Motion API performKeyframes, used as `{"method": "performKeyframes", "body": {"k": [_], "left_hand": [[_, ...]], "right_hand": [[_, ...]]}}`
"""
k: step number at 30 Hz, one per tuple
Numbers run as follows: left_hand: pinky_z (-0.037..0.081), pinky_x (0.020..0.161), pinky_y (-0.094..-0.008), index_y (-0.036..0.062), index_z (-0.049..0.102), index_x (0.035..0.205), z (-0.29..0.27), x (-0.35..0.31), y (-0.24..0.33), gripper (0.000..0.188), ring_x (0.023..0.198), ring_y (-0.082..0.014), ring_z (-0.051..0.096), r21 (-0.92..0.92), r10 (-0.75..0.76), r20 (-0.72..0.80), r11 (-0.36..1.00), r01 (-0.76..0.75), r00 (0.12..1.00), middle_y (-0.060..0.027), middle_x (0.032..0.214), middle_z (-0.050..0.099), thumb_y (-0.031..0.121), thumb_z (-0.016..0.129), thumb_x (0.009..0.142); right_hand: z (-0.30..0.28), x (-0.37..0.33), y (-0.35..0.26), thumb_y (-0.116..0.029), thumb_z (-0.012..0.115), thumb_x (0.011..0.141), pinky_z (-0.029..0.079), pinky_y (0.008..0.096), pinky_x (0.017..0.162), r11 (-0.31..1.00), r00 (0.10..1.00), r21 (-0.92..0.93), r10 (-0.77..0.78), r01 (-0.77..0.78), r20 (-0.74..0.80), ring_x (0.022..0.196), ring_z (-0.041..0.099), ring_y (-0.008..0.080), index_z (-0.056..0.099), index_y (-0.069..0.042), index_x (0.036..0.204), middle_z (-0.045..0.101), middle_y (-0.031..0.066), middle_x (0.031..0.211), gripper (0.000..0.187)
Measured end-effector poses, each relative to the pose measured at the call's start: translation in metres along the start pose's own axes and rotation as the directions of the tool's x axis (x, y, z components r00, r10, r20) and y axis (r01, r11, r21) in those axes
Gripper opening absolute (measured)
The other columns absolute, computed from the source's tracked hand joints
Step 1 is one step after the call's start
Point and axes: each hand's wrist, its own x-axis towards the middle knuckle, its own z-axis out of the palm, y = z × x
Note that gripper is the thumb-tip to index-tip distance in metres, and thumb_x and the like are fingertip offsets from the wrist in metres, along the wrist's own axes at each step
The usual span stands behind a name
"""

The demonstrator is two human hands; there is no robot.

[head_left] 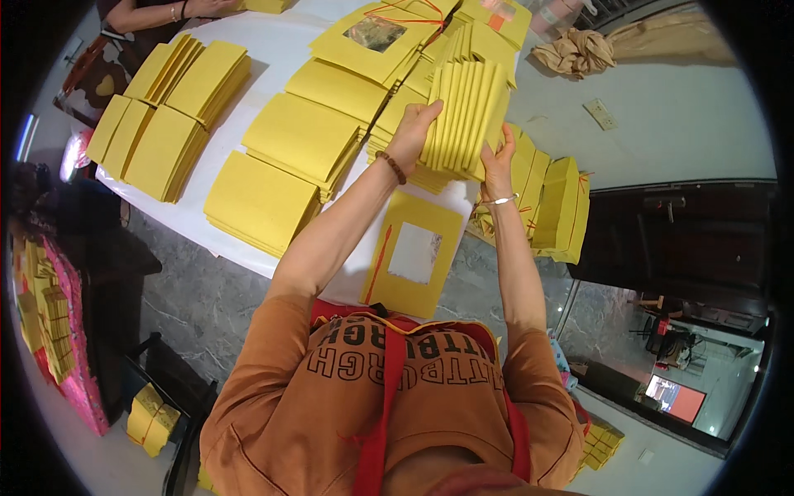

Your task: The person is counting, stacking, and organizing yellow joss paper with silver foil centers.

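Closest in there's the person's orange shirt with a red apron strap over it, both forearms reaching out over the white table. Just under the wrists, nearer the body than the hands, a flat yellow sheet with a silvery square in the middle lies at the table edge, with a red line along its left side.

Then the hands. The left hand, brown bead bracelet on the wrist, is clamped on the left edge of a bundle of folded yellow paper, fingers curled over the top corner. The right hand, thin bangle on that wrist, grips the lower right edge of the same bundle, so it's held up between both, the folds standing like ribs.

Right of the right hand, a few tied yellow bundles stand on edge, near the table's edge. Left of the left hand, flat yellow stacks lie in a row, with more stacks well off further left.

Beyond the hands, another yellow sheet with a foil square tops a pile. At the far left corner, someone else's arm rests on the table. Far right, a crumpled tan cloth.
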Motion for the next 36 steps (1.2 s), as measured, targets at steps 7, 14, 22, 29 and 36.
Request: {"method": "performKeyframes", "body": {"k": [7, 14, 22, 29, 36], "left_hand": [[0.045, 0.073, -0.0243, 0.0045, 0.032, 0.12, 0.078, -0.071, 0.03, 0.042, 0.087, -0.0104, 0.054, 0.065, 0.021, -0.027, 0.998, -0.019, 0.999, -0.0076, 0.102, 0.053, 0.025, 0.051, 0.088], [0.046, 0.072, -0.0226, -0.0056, 0.037, 0.118, 0.094, -0.085, 0.022, 0.042, 0.083, -0.0101, 0.056, 0.124, 0.078, 0.109, 0.988, -0.091, 0.991, -0.0089, 0.095, 0.058, 0.02, 0.05, 0.088], [0.046, 0.062, -0.0249, -0.0036, 0.045, 0.115, 0.111, -0.103, 0.027, 0.033, 0.067, -0.0112, 0.057, 0.51, 0.351, 0.23, 0.751, -0.42, 0.908, -0.0094, 0.076, 0.061, 0.012, 0.046, 0.087], [0.04, 0.055, -0.0278, 0.0036, 0.05, 0.115, 0.111, -0.109, 0.031, 0.032, 0.06, -0.0156, 0.05, 0.735, 0.355, 0.239, 0.542, -0.407, 0.904, -0.0089, 0.068, 0.053, 0.009, 0.044, 0.084], [0.047, 0.067, -0.0362, 0.0067, 0.05, 0.112, 0.121, -0.117, 0.03, 0.031, 0.08, -0.0326, 0.061, 0.814, 0.453, 0.252, 0.379, -0.44, 0.855, -0.0193, 0.085, 0.061, 0.016, 0.053, 0.083]], "right_hand": [[-0.013, -0.049, -0.022, -0.031, 0.06, 0.083, 0.048, 0.036, 0.088, 0.843, 0.959, 0.464, 0.193, -0.271, 0.209, 0.109, 0.051, 0.0204, 0.03, -0.006, 0.131, 0.047, 0.0107, 0.124, 0.062], [-0.035, -0.064, -0.023, -0.038, 0.046, 0.089, 0.048, 0.036, 0.089, 0.775, 0.939, 0.569, 0.088, -0.274, 0.333, 0.109, 0.052, 0.0222, 0.035, -0.006, 0.13, 0.047, 0.0103, 0.125, 0.053], [-0.035, -0.084, -0.013, -0.039, 0.04, 0.091, 0.045, 0.0364, 0.092, 0.59, 0.957, 0.781, -0.047, -0.206, 0.288, 0.11, 0.05, 0.0199, 0.035, -0.012, 0.13, 0.046, 0.0055, 0.126, 0.048], [-0.035, -0.092, -0.005, -0.042, 0.046, 0.087, 0.047, 0.0374, 0.088, 0.704, 0.971, 0.684, 0.034, -0.19, 0.236, 0.106, 0.053, 0.018, 0.039, -0.015, 0.128, 0.05, 0.003, 0.121, 0.05], [-0.027, -0.095, -0.013, -0.042, 0.047, 0.087, 0.046, 0.0368, 0.091, 0.813, 0.985, 0.566, 0.049, -0.136, 0.166, 0.11, 0.051, 0.0224, 0.037, -0.008, 0.128, 0.047, 0.0088, 0.124, 0.055]]}}
